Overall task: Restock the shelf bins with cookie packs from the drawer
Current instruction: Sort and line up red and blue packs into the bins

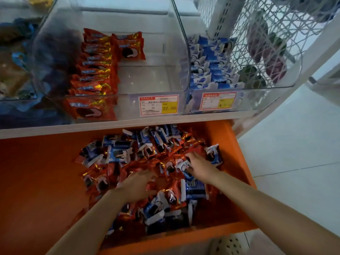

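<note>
An open orange drawer (237,148) below the shelf holds a heap of red and blue cookie packs (139,153). My left hand (137,184) lies on the red packs in the middle of the heap, blurred, fingers spread flat. My right hand (199,167) is further right, its fingers curled round a blue pack (184,165) in the heap. Above, a clear middle bin (158,80) holds a row of red packs (95,70) on its left side. The clear bin to its right (276,92) holds blue packs (211,69).
Price labels (159,105) are stuck on the bin fronts. A further bin (16,70) at the left holds blue and brown packs. A white lattice side panel (266,34) stands right of the shelf, with pale tiled floor (294,144) beyond. A perforated shoe (228,245) shows at the bottom.
</note>
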Tool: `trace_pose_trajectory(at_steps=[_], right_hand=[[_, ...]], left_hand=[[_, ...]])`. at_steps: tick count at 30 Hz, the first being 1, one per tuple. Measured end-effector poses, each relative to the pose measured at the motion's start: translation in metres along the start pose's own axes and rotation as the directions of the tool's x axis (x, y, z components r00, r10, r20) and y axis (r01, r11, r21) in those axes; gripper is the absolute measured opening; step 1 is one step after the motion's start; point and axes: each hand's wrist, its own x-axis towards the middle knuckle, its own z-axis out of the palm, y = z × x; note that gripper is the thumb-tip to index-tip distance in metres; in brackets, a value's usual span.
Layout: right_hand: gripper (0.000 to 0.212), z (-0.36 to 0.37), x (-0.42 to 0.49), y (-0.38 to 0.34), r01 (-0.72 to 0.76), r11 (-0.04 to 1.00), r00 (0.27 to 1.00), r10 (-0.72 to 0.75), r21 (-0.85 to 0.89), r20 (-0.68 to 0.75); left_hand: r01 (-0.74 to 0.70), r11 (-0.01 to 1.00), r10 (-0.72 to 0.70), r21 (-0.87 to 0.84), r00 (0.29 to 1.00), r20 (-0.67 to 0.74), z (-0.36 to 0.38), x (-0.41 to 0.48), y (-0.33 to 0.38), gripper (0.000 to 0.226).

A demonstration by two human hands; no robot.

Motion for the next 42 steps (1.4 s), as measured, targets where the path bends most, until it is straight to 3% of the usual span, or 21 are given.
trace_pose_trajectory(at_steps=[6,14,18,24,28,31,36,42], right_hand=[[0.054,0.013,0.01,0.008,-0.002,1.0,0.999,0.003,-0.027,0.046],[0.057,0.022,0.023,0.01,-0.071,0.996,0.996,0.075,0.062,-0.052],[0.06,0.02,0.02,0.008,-0.086,0.994,0.996,0.088,0.072,-0.024],[0.049,0.008,0.01,0.004,-0.069,0.995,0.997,0.07,0.076,-0.017],[0.039,-0.004,-0.003,0.001,-0.04,0.994,0.996,0.048,0.103,-0.075],[0.04,-0.014,-0.016,-0.002,-0.01,0.993,0.993,0.024,0.118,-0.115],[0.045,-0.038,-0.04,-0.015,0.068,0.991,0.984,-0.046,0.119,-0.172],[0.035,-0.073,-0.073,-0.03,0.155,0.987,0.968,-0.142,0.05,-0.206]], left_hand=[[-0.009,1.0,0.008,0.01,0.992,0.125,0.015,0.021,-0.006,0.058],[-0.008,0.998,0.002,0.06,0.994,0.111,0.037,0.031,0.008,0.058],[0.023,0.996,-0.034,0.084,0.991,0.131,0.044,0.032,0.006,0.042],[0.042,0.999,-0.037,-0.023,0.983,0.182,0.035,0.026,0.005,0.046],[0.054,0.999,-0.054,0.007,0.968,0.246,0.031,0.017,0.004,0.034],[0.083,0.996,-0.085,0.019,0.96,0.269,0.026,0.008,0.007,0.039],[0.13,0.991,-0.133,0.026,0.977,0.166,0.009,-0.012,0.008,0.025],[0.255,0.955,-0.274,-0.151,0.954,-0.122,-0.02,-0.034,0.025,0.012]])
